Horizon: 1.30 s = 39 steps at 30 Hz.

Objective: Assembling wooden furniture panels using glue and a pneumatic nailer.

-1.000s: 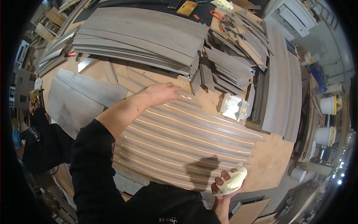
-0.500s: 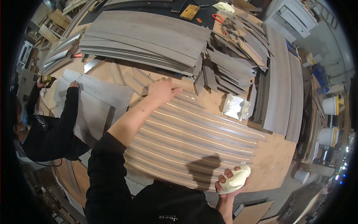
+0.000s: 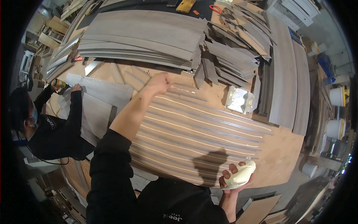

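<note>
My left hand [image 3: 161, 83] is at the far side of the row of strips, its fingers closed at the near end of a short grey strip [image 3: 191, 91] with a cream bead on it. A second short grey strip [image 3: 190, 97] lies just below. In my right hand [image 3: 232, 183], at the table's near right, is a squeeze bag [image 3: 240, 175] filled with pale cream paste, its tip pointing up and away. Between my hands lie several long narrow grey strips [image 3: 209, 141], roughly parallel, most topped with a thin cream line. My shadow falls across the nearest ones.
Stacked grey boards [image 3: 141, 35] fill the table's far side. A heap of offcuts [image 3: 238, 56] and a paste-smeared white tray [image 3: 238, 99] stand at right, beside long planks [image 3: 285, 74]. At left a co-worker's hand [image 3: 77, 88] rests on a large grey sheet [image 3: 99, 108].
My left hand has drawn its fingers in at the short strip's end. The whole view has shifted slightly; the bag stays in my right hand. The co-worker's tool has moved closer to the sheet.
</note>
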### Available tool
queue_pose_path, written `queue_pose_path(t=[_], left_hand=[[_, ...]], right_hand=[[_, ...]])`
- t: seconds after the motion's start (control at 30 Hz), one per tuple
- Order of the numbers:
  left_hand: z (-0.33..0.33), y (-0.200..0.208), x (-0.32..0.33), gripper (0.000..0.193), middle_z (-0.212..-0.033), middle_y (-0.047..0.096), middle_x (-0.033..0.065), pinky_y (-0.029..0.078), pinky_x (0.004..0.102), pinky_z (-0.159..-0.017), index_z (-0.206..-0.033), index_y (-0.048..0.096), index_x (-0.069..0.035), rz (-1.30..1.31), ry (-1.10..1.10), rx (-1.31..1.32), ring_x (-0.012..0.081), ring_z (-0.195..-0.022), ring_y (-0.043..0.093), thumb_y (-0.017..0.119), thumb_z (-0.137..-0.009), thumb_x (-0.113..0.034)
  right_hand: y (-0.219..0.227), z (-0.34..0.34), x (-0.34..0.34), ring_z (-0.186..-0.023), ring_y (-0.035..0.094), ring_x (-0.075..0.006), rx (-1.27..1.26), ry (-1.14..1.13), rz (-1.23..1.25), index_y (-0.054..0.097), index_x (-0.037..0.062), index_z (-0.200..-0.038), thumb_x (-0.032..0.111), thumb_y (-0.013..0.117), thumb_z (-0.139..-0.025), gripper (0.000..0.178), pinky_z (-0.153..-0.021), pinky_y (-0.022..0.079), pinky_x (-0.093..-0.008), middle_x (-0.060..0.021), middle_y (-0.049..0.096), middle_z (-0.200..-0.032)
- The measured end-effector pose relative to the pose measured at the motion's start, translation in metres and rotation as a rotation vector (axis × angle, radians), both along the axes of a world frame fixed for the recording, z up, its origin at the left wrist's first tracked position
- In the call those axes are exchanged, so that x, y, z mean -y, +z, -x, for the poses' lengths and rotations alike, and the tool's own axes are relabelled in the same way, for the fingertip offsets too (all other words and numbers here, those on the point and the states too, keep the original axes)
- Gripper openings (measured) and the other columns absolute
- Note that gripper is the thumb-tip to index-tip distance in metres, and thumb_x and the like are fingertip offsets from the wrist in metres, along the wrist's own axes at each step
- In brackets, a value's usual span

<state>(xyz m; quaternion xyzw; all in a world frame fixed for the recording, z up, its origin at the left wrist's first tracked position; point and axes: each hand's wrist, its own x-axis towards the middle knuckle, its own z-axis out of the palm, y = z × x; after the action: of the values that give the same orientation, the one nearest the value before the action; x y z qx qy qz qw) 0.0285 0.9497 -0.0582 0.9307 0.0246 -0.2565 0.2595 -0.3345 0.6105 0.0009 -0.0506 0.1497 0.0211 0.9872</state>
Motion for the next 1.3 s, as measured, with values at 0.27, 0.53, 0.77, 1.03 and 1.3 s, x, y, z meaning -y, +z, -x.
queue_pose_path(t=[0.27, 0.53, 0.77, 1.03, 1.3], left_hand=[[-0.005, 0.016, 0.003, 0.02, -0.073, 0.066, 0.0079, 0.051, 0.0299, -0.055, -0.093, 0.062, 0.0, 0.187, 0.135, -0.122, 0.0128, -0.058, 0.061, 0.075, -0.088, -0.014], [0.004, 0.051, 0.065, 0.097, -0.129, 0.062, 0.0198, 0.048, 0.0401, -0.101, -0.138, 0.05, 0.002, -0.407, -0.251, -0.027, 0.0293, -0.129, 0.056, 0.058, -0.081, -0.075], [0.008, 0.04, 0.088, 0.106, -0.136, 0.055, 0.0244, 0.048, 0.0403, -0.103, -0.139, 0.046, 0.005, -0.537, -0.247, -0.008, 0.0338, -0.129, 0.054, 0.061, -0.076, -0.079], [0.003, 0.035, 0.089, 0.08, -0.125, 0.059, 0.0265, 0.051, 0.0454, -0.096, -0.135, 0.048, 0.001, -0.387, -0.345, 0.056, 0.0417, -0.115, 0.06, 0.077, -0.082, -0.052], [-0.005, 0.016, 0.049, 0.037, -0.104, 0.069, 0.0166, 0.051, 0.0456, -0.081, -0.101, 0.061, -0.004, -0.191, -0.329, 0.145, 0.0357, -0.099, 0.064, 0.081, -0.079, -0.026]], right_hand=[[-0.012, 0.013, 0.012, -0.095, 0.061, -0.0394, 0.059, -0.038, -0.016, 0.046, 0.0172, -0.133, 0.064, 0.047, -0.096, 0.059, -0.057, 0.052, -0.0491, -0.0135, 0.056, -0.111], [-0.01, 0.018, 0.015, -0.096, 0.061, -0.0396, 0.052, -0.055, 0.008, 0.044, 0.0176, -0.135, 0.064, 0.046, -0.097, 0.06, -0.058, 0.053, -0.0482, -0.0134, 0.055, -0.11], [-0.011, 0.012, 0.011, -0.094, 0.061, -0.0392, 0.05, -0.045, 0.009, 0.046, 0.0171, -0.133, 0.065, 0.047, -0.095, 0.061, -0.058, 0.055, -0.0475, -0.0132, 0.055, -0.109], [-0.01, 0.004, 0.008, -0.094, 0.062, -0.0389, 0.035, -0.055, -0.004, 0.046, 0.0159, -0.133, 0.064, 0.05, -0.094, 0.062, -0.057, 0.056, -0.048, -0.0126, 0.056, -0.108], [-0.009, 0.01, 0.008, -0.095, 0.062, -0.0398, 0.023, -0.069, 0.012, 0.046, 0.017, -0.134, 0.064, 0.049, -0.095, 0.061, -0.056, 0.055, -0.0485, -0.0129, 0.055, -0.108]])
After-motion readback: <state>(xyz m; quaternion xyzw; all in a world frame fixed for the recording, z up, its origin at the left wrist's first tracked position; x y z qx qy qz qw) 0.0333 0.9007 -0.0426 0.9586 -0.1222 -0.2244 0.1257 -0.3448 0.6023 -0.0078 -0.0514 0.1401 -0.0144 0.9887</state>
